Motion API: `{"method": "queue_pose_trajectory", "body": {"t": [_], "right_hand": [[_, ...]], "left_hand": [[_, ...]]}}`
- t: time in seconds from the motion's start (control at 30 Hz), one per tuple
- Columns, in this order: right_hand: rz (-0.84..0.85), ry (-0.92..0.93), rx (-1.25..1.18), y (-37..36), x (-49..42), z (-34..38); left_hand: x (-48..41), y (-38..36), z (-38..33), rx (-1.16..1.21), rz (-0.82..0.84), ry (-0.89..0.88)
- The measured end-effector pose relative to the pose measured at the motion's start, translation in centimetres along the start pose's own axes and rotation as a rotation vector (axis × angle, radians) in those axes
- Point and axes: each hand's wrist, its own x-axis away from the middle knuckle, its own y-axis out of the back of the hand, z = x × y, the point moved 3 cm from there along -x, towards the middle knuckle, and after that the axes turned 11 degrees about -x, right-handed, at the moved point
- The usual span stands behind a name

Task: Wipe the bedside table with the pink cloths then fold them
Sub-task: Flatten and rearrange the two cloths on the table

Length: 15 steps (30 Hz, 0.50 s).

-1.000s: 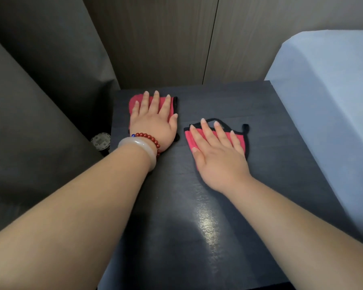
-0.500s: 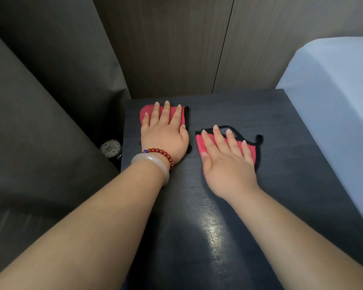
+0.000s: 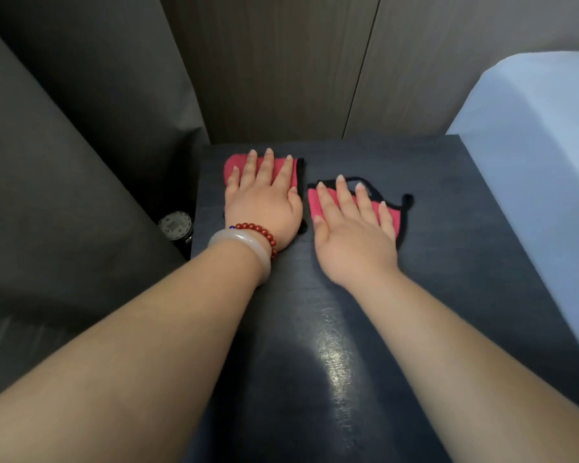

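2 pink cloths (image 3: 234, 165) (image 3: 395, 215), 2 hands (image 3: 264, 208) (image 3: 355, 242), 2 bracelets (image 3: 244, 243) (image 3: 264, 232), 1 bedside table (image 3: 448, 228)

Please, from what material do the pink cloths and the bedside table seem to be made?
The pink cloths: soft matte fabric with black stitched edging, lying limp under the hands. The bedside table: probably dark wood or laminate, faint grain lines, semi-gloss, since light reflects near the front.

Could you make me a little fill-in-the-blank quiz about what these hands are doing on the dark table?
1. Each hand presses flat on a ____ cloth.
2. The red bead bracelet is on the ____ wrist.
3. Both cloths have ____ edging.
4. The left cloth lies ____ the wall than the right cloth.

Missing words: pink; left; black; nearer
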Motion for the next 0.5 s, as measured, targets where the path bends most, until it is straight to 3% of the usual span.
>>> {"method": "queue_pose_trajectory", "body": {"t": [0.23, 0.33, 0.5], "right_hand": [[0.202, -0.073, -0.020, 1.6, -11.1, 0.5], [0.130, -0.039, -0.025, 1.1, -7.5, -0.1], [0.045, -0.016, -0.026, 1.7, 5.9, -3.4]], "left_hand": [[-0.1, 0.0, 0.0, 0.003, 0.014, -0.010], [-0.2, -0.1, 0.1, -0.005, 0.020, -0.021], [-0.4, 0.3, -0.2, -0.040, 0.077, -0.036]]}}
